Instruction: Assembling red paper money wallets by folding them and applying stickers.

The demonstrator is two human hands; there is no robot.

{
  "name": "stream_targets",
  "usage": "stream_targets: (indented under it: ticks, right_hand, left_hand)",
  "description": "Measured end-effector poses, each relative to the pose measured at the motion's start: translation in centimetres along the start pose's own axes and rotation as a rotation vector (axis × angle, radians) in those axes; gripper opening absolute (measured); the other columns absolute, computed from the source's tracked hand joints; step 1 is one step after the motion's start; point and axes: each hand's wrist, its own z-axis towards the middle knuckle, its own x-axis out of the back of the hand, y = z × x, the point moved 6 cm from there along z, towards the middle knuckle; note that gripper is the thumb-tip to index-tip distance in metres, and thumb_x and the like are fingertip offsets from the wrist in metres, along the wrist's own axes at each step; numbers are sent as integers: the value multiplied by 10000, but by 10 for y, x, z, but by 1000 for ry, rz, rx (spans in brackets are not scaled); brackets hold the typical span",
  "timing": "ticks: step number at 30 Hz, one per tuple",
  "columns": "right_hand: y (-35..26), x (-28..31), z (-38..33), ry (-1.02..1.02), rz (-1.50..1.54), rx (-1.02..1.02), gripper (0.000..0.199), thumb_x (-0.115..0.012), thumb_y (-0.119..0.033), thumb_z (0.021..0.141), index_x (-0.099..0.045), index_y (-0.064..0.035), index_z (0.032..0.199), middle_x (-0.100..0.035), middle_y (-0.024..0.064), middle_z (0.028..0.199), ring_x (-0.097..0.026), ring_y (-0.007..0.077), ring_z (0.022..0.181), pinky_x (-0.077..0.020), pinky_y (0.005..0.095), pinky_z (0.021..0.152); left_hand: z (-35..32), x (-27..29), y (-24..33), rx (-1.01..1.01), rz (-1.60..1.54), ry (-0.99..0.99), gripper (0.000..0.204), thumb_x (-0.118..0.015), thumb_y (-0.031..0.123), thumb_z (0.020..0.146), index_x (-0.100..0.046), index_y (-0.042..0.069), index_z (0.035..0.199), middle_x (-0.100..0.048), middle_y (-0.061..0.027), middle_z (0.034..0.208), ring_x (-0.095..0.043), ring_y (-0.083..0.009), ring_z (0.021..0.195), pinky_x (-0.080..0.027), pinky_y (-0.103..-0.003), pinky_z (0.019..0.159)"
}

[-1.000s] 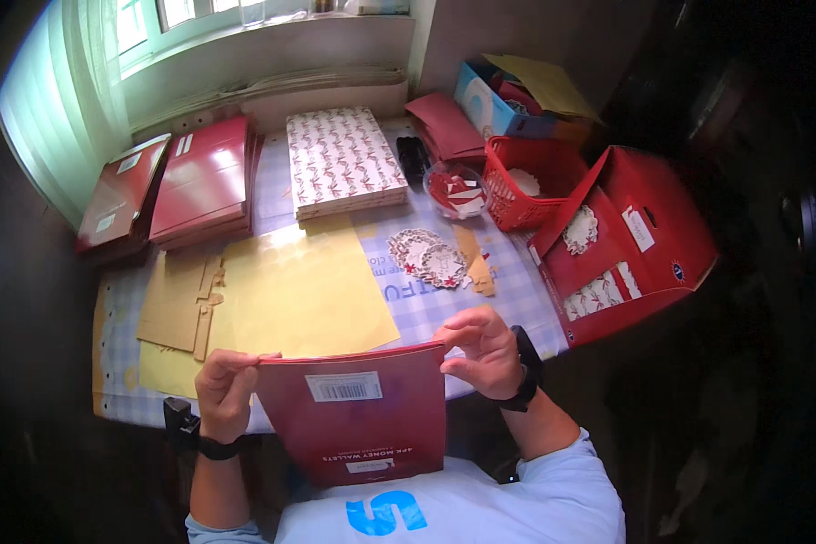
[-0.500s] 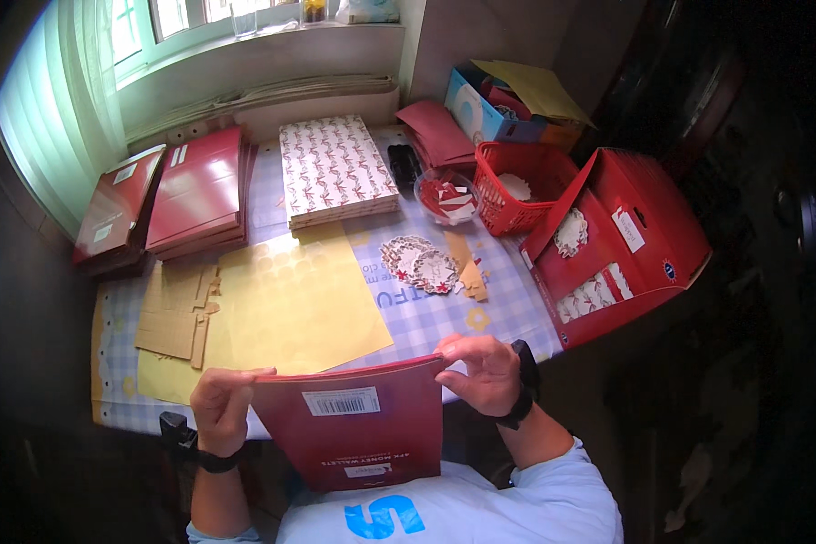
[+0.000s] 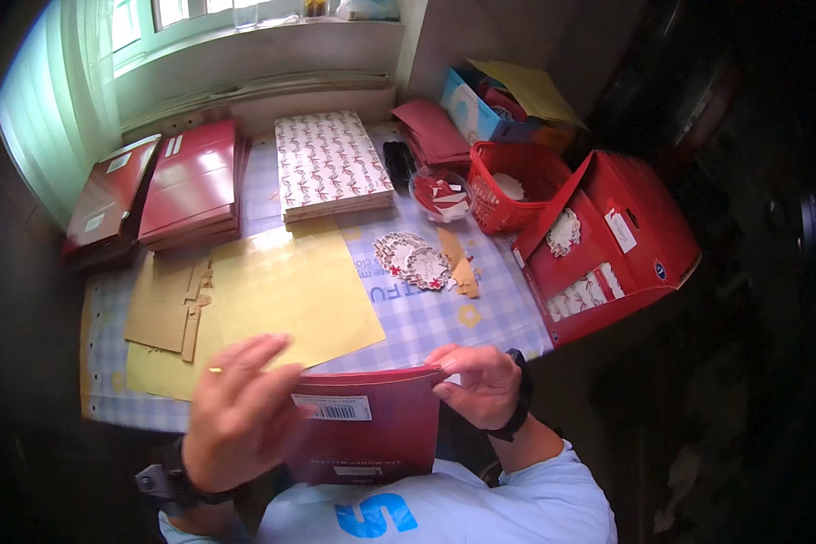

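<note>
The right hand (image 3: 487, 385) is pinching the top right corner of the red folder (image 3: 385, 440) between thumb and fingertips, the remaining fingers curling. The left hand (image 3: 240, 417) is blurring and hanging loosely open with its fingers a little parted; no grip is showing there. It is covering the folder's left edge from view, and I cannot tell whether it is touching. The folder is standing tilted between the two hands, its lower edge reaching the shirt (image 3: 308, 521) and its white label (image 3: 343, 408) lying just right of the left fingers.

Just beyond the left hand, a yellow sheet (image 3: 290, 308) is lying on the cloth (image 3: 508, 313), with cardboard (image 3: 163, 304) resting on its left part. Farther beyond that hand, two red stacks (image 3: 190, 186) are sitting side by side, and a patterned stack (image 3: 331, 163) is sitting to their right.

Ahead of the right hand, round tags (image 3: 412, 261) are overlapping beside a tan strip (image 3: 462, 267). Beyond them, a clear bowl (image 3: 442, 195) is holding red and white pieces, and a red basket (image 3: 508, 213) is standing next to it. To the right of the right hand and ahead, a red box (image 3: 648, 236) is leaning; farthest off, a blue box (image 3: 470, 104) is standing behind the basket.
</note>
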Motion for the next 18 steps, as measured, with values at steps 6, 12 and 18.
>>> stream_targets:
  ticks: [6,12,18]
  right_hand:
    - [-9,-13,3,22,-228,101,343,-734,70,771,-589,-5,1072,-685,131,983,-675,271,958,-537,377,865]
    - [-24,-18,4,77,-488,269,329,-748,43,754,-598,-26,1039,-698,137,923,-704,265,849,-560,441,846]
    - [-25,-19,2,57,-571,288,318,-737,59,749,-600,-24,1024,-698,140,906,-704,250,835,-561,455,857]
  left_hand:
    - [26,-41,32,-171,-120,-45,367,-753,102,760,-655,70,1112,-618,-98,960,-601,-263,837,-500,-361,711]
    - [21,-50,34,-166,-203,53,314,-741,81,749,-676,68,1056,-548,-50,836,-531,-213,731,-457,-331,664]
    - [21,-53,33,-130,-199,63,335,-783,29,698,-716,92,1021,-574,-59,832,-551,-216,726,-466,-317,617]
